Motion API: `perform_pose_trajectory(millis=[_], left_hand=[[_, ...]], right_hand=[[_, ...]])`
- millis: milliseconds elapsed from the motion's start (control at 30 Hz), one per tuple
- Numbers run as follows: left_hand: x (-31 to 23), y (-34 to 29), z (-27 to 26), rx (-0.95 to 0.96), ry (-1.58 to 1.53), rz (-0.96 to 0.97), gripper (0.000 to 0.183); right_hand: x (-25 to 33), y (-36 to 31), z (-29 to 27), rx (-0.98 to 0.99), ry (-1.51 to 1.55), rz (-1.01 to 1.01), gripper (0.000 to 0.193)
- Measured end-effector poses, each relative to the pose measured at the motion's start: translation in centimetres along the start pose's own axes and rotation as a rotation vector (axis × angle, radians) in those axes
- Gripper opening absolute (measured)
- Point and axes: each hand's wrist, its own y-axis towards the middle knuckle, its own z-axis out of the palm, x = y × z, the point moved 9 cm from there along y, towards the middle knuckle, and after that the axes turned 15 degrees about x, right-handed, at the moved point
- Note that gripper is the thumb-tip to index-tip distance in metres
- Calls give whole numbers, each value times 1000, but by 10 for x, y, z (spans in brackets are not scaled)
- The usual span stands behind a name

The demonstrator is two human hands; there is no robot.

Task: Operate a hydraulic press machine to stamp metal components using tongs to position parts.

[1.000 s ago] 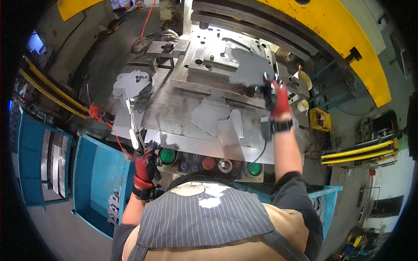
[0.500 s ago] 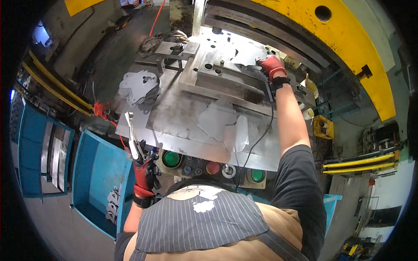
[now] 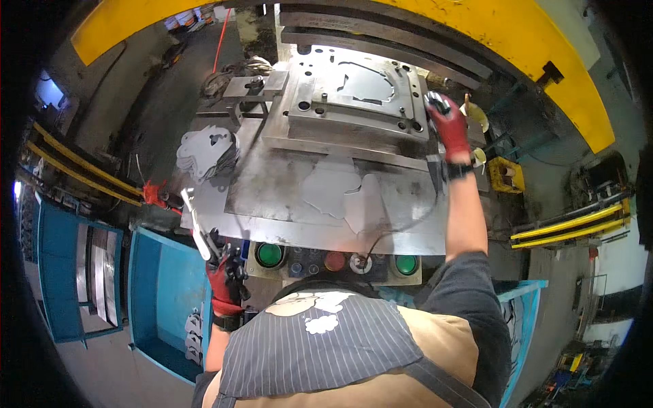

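In my left hand (image 3: 228,279), gloved in red and black, is a long pale metal hand tool (image 3: 197,223) that points up and away over the table's left front edge. My right hand (image 3: 449,122), in a red glove, hovers just right of the steel die (image 3: 306,126), slightly blurred. Its fingers look apart, and I see nothing held in them. A flat grey metal plate (image 3: 367,85) with a notched outline lies on the die's top face. Two more grey sheet pieces (image 3: 333,187) rest on the metal table (image 3: 272,183) nearer me.
A stack of cut plates (image 3: 204,153) stands at the left. Along the front runs a control panel with green buttons (image 3: 269,254) and a red button (image 3: 335,260). A blue bin (image 3: 173,272) holds several parts. The yellow press frame (image 3: 469,34) arches overhead; a black cable (image 3: 408,224) crosses the table.
My right hand has let go of the plate on the die and drawn back to the right. The left hand still grips the tool. The whole view has shifted slightly.
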Motion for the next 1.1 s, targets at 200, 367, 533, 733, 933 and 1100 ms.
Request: perform_pose_trajectory(millis=[200, 367, 533, 733, 933, 1100], left_hand=[[96, -25, -59, -214, -253, -266, 14], [188, -42, -79, -115, -252, -432, 24], [217, -32, -18, 52, -506, -751, 14], [178, 7, 16, 315, 160, -942, 30], [230, 13, -2, 434, 114, -892, 34], [203, 12, 18, 470, 163, -933, 34]], right_hand=[[-99, -241, -39, -395, 577, 407, 14], [-208, -483, 33, -334, 353, 859, 44], [-191, -462, 117, 225, 905, 893, 42], [-198, -449, 133, 464, 683, 1076, 37], [-215, -450, 138, 402, 628, 774, 29], [-317, -514, 177, 436, 448, 1031, 36]])
